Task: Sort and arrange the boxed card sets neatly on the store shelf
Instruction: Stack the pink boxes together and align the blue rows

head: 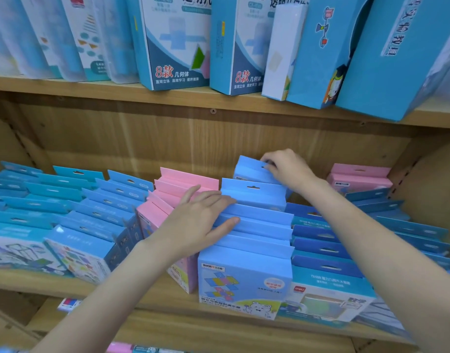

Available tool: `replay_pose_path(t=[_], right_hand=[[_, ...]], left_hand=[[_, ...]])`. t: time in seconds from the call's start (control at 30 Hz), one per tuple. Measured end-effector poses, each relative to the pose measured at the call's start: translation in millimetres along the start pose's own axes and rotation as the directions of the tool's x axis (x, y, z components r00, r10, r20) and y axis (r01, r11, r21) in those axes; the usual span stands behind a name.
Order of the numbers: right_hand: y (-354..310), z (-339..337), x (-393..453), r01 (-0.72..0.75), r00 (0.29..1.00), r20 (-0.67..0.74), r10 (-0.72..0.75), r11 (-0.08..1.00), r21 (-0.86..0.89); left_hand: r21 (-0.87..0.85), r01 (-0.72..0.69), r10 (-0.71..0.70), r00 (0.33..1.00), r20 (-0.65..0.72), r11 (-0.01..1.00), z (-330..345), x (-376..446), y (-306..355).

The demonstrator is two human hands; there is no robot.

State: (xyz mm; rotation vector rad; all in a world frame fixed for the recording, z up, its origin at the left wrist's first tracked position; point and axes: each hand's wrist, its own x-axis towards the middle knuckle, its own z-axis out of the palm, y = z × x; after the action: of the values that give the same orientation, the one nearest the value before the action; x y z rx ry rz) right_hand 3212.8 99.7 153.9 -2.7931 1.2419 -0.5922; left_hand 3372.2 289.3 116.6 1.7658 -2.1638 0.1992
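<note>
Two hands, left (196, 220) and right (286, 169), reach among six front-to-back rows of boxed card sets (244, 276) on the middle shelf (152, 299). Two groups of pink boxes (185, 182) are visible; the other rows are blue. On the upper shelf (168, 95) stand two matching geometry boxes (173, 47); exact box counts per row cannot be told.

"DUCKEY" is printed at the top left of the front light-blue card box (244, 278) on the middle shelf. "8款 几何体" is read on two tall blue-and-white boxes (175, 47) on the upper shelf, and a red "deli" logo is seen on the teal box (328, 299) at the front right.
</note>
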Motion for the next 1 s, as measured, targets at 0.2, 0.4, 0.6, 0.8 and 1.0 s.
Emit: replay_pose_path(t=[0.2,0.4,0.6,0.8,1.0], right_hand=[[26.8,-23.3,-23.4,-0.028,0.994,-0.100,0.040,0.993,0.118],[84.6,-64.8,-78.5,-0.127,0.986,0.119,0.116,0.988,0.084],[127.3,-81.7,-107.2,-0.189,0.954,0.242,0.178,0.982,0.021],[145.4,-76.8,-116.4,-0.205,0.954,0.213,0.210,0.978,-0.046],[151.3,-78.7,-117.7,-0.217,0.957,0.139,0.256,0.945,-0.245]], left_hand=[[-0.064,-0.006,0.008,1.000,0.029,0.998,-3.0,5.7,-2.3],[-0.104,-0.081,0.083,0.996,0.013,0.991,-8.6,38.6,20.9],[-0.096,-0.158,0.170,0.977,0.131,0.983,-3.0,70.6,60.6],[-0.084,-0.150,0.163,0.969,0.187,0.985,14.0,83.2,75.2],[-0.048,-0.179,0.185,0.949,0.256,0.983,11.9,97.6,81.0]])
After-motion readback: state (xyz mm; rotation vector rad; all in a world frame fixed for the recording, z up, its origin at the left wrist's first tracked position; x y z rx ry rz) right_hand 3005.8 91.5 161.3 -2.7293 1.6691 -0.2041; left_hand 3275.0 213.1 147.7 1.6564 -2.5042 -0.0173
